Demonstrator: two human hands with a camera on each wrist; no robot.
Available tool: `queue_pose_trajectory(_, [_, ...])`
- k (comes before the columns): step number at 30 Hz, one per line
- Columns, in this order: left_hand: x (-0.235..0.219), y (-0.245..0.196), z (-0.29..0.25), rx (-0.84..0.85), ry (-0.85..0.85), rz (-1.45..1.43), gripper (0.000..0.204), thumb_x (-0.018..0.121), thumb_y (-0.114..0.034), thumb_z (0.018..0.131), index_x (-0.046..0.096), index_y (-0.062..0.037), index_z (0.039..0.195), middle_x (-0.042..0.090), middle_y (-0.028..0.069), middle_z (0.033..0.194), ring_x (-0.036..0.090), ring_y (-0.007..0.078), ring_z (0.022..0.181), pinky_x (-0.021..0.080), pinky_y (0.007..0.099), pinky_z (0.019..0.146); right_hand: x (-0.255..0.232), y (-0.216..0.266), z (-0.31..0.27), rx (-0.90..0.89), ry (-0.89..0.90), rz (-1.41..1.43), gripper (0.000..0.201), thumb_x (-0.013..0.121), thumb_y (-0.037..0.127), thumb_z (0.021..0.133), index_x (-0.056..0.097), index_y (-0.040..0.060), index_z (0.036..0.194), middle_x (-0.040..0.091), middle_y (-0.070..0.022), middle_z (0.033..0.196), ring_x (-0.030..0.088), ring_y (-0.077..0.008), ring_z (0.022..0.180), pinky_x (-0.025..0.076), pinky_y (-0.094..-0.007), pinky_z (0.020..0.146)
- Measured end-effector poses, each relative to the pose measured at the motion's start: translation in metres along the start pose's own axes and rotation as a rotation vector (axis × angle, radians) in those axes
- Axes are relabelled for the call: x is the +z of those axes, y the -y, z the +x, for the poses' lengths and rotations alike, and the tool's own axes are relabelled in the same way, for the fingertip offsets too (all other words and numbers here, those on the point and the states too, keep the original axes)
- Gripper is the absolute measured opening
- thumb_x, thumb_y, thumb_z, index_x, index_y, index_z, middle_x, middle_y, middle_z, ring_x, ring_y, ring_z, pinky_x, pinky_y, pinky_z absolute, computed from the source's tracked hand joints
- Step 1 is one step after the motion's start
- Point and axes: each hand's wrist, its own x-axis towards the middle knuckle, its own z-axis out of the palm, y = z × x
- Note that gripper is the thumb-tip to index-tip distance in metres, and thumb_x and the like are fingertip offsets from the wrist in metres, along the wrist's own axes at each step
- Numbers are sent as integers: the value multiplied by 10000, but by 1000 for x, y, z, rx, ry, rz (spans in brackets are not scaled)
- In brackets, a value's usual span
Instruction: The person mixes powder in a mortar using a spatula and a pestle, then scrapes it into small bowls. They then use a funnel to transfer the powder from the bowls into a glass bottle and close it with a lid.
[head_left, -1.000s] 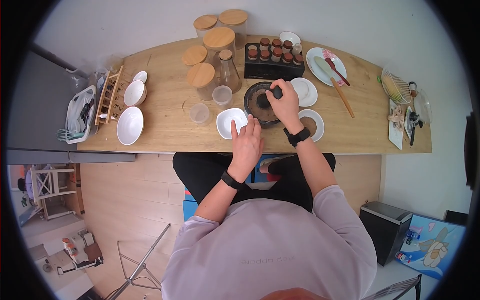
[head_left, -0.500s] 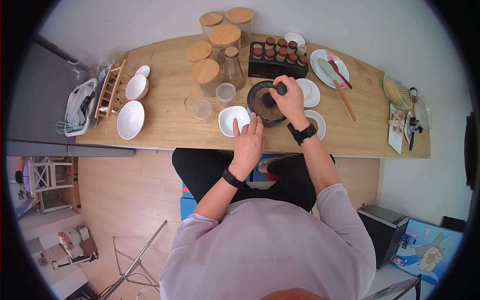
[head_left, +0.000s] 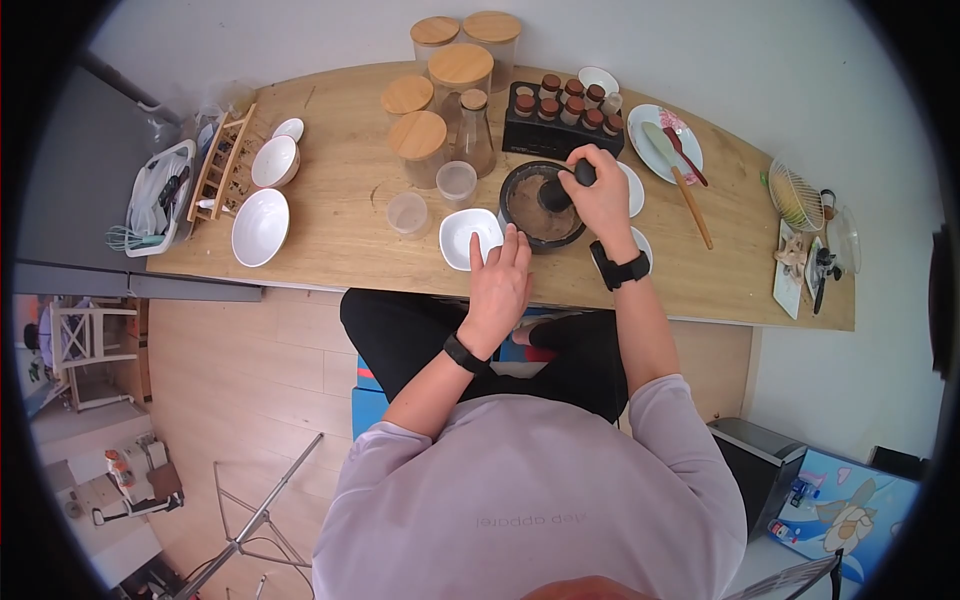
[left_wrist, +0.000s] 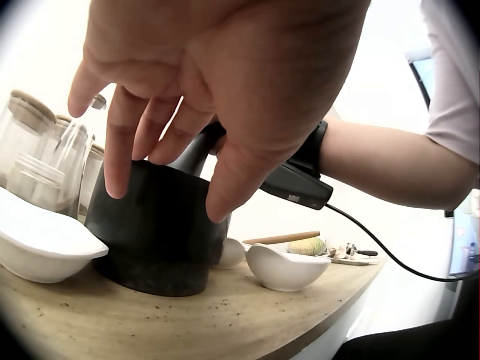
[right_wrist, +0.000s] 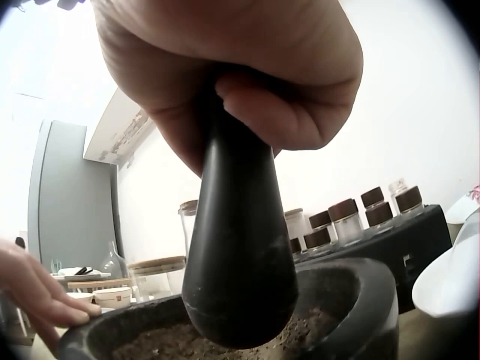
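My right hand [head_left: 603, 195] grips the top of a black pestle [right_wrist: 240, 240]. The pestle's rounded end is inside a black stone mortar [left_wrist: 161, 232], toward its right side. Brown ground powder [head_left: 528, 215] lies in the mortar's bowl. My left hand [head_left: 500, 295] rests its fingertips on the mortar's near-left rim, fingers fairly straight and thumb apart. A white square bowl [head_left: 458, 252] stands just left of the mortar, partly behind the left fingers in the head view. Under the right wrist, a white dish [left_wrist: 289, 268] is mostly hidden in the head view.
Wooden-lidded glass jars [head_left: 418, 137] and two small clear cups [head_left: 408, 214] stand behind left. A black rack [head_left: 560, 135] of brown-capped spice jars is behind the mortar. Rightward lies a plate [head_left: 648, 150] with a spatula [head_left: 690, 205]. White bowls [head_left: 260, 228] line the left side.
The pestle has shifted from the mortar's middle toward its right side, with my right hand around it. My left fingers stay at the rim. The head view has turned slightly.
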Motion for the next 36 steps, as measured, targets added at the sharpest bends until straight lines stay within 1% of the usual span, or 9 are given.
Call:
queue_pose_trajectory(6, [5,1,2,6,-12,12,644,732,-172,789,494,36,1351,531,198,1387,637,258,1027,267,556,1154,15,-12,-7,-16,113,-71,191,741,139,765,617,107,905,570,-121,831,597,-350,805,474,-440,704])
queue_pose_trajectory(13, [3,1,0,-5,-29,23,626,714,-179,799,501,30,1350,534,188,1390,631,240,1027,259,537,1162,6,-6,9,-65,-19,-67,173,732,116,791,621,104,923,568,-112,850,607,-345,806,481,-423,694])
queue_pose_trajectory(17, [8,1,1,-1,-37,23,624,710,-178,802,501,30,1351,532,184,1395,630,238,1022,258,537,1163,25,-8,-2,-115,28,-112,189,735,120,787,617,105,933,568,-116,863,603,-353,799,472,-429,675])
queue_pose_trajectory(20, [6,2,-1,0,-35,21,624,710,-180,800,503,31,1349,531,183,1395,628,236,1028,258,538,1163,17,-7,6,-144,172,-119,198,738,114,775,611,104,927,569,-116,858,605,-352,803,473,-427,677])
queue_pose_trajectory(24, [9,5,-2,4,-63,16,625,709,-188,799,507,29,1349,528,180,1396,626,232,1036,258,543,1162,-8,11,16,-125,189,-173,208,741,101,765,599,106,917,561,-108,835,596,-346,785,466,-422,674])
queue_pose_trajectory(29, [11,3,-1,5,-66,28,627,709,-197,800,509,29,1350,531,176,1393,626,227,1038,260,551,1159,-16,19,10,-146,360,-291,203,729,90,771,578,84,907,539,-111,828,587,-345,774,453,-417,672])
queue_pose_trajectory(32, [10,4,0,3,-61,19,631,712,-200,799,509,34,1349,535,179,1389,627,227,1039,260,552,1159,5,8,1,-140,323,-219,209,734,86,765,583,86,909,541,-109,831,589,-342,786,452,-412,678])
queue_pose_trajectory(33, [9,4,0,8,-71,22,631,713,-201,798,509,35,1348,536,180,1387,627,228,1038,261,551,1159,3,5,7,-142,368,-187,212,739,81,759,587,85,907,542,-109,830,590,-338,793,453,-407,684])
queue_pose_trajectory(36, [8,6,-2,14,-76,22,627,714,-196,798,511,38,1344,537,184,1384,629,232,1034,263,545,1159,-5,15,10,-128,312,-195,211,741,76,754,588,83,900,543,-106,827,587,-332,785,452,-402,686])
